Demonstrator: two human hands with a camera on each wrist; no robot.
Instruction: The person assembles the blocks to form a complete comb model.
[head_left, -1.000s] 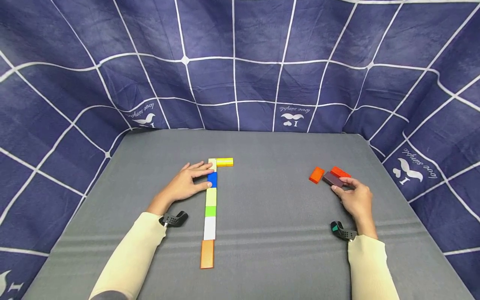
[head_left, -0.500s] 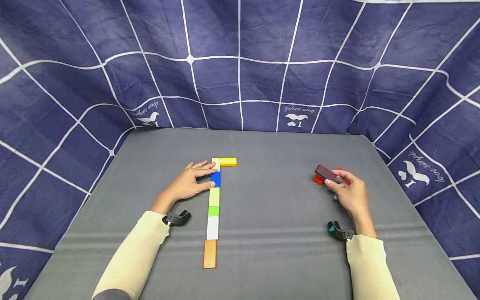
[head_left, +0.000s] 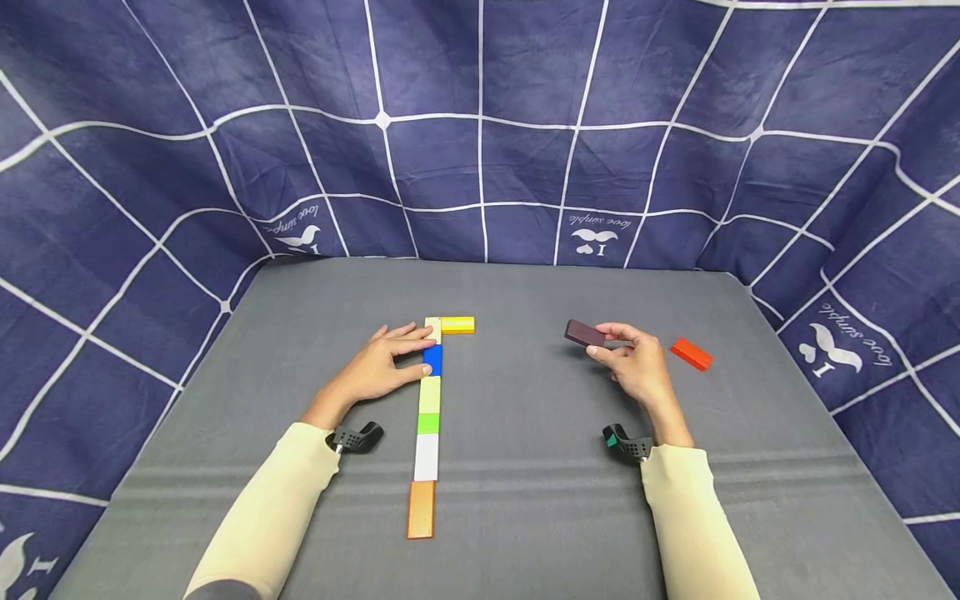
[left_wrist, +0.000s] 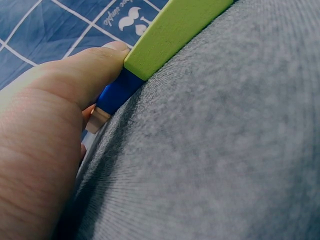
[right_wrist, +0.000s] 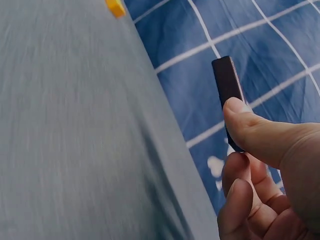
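Note:
My right hand [head_left: 636, 360] pinches a dark brown block [head_left: 583, 333] between thumb and fingers, above the grey table. In the right wrist view the block's free end [right_wrist: 227, 77] points away from the thumb. A row of coloured blocks runs lengthwise left of centre. My left hand [head_left: 378, 367] rests along it with extended fingers, its fingertips on the cream block [head_left: 432, 324] and the thumb at the blue block [head_left: 434, 358]. Close by in the left wrist view lie the blue block [left_wrist: 120, 92] and a lime block [left_wrist: 170, 40].
Nearer me the row continues with a pale yellow-green block [head_left: 430, 395], a green one [head_left: 428, 423], a white one [head_left: 426, 457] and an orange-brown one [head_left: 421, 510]. A yellow block [head_left: 458, 326] juts right from its far end. A red block [head_left: 692, 353] lies at right.
My right hand has lifted the dark block from beside the red and orange blocks and carried it left. The orange block is now hidden behind that hand. My left hand stays on the row.

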